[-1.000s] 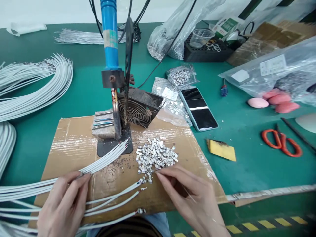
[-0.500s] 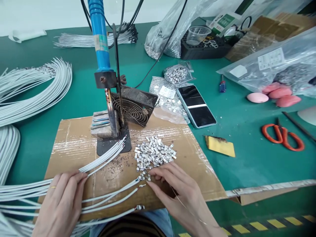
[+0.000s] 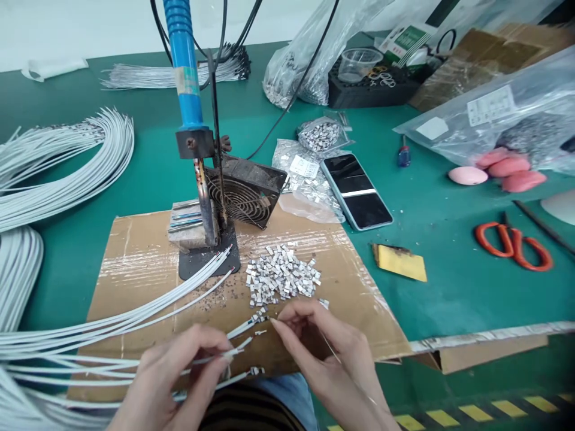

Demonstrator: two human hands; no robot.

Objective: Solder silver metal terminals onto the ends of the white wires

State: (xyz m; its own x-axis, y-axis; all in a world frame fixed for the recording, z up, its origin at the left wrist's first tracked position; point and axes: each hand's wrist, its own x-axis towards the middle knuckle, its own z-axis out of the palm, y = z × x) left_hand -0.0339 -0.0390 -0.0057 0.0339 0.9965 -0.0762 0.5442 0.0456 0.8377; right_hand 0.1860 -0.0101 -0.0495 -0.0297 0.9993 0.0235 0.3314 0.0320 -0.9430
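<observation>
My left hand [image 3: 179, 377] pinches a white cable [image 3: 239, 351] near its end, low over the front of the cardboard. More white cables pass under and beside that hand. My right hand [image 3: 327, 353] has thumb and forefinger drawn together, with a thin solder wire [image 3: 333, 348] running along it; its fingertips are close to the cable ends. Small white-and-metal connectors [image 3: 283, 275] are heaped just beyond. Some cable ends carry such a connector [image 3: 257, 371]. A row of cables [image 3: 179, 294] lies with stripped tips on the soldering stand's base.
A blue-handled soldering iron [image 3: 186, 90] stands clamped upright, tip down, beside a small fan [image 3: 245, 194]. To the right are a phone [image 3: 358, 193], a yellow sponge [image 3: 401, 263] and orange-handled scissors [image 3: 514, 245]. Cable bundles [image 3: 67, 179] occupy the left, plastic bags [image 3: 309, 54] the back.
My left hand has moved right from the row of cables and now has one cable's end raised. My right hand has drawn its fingers together beside the connector heap.
</observation>
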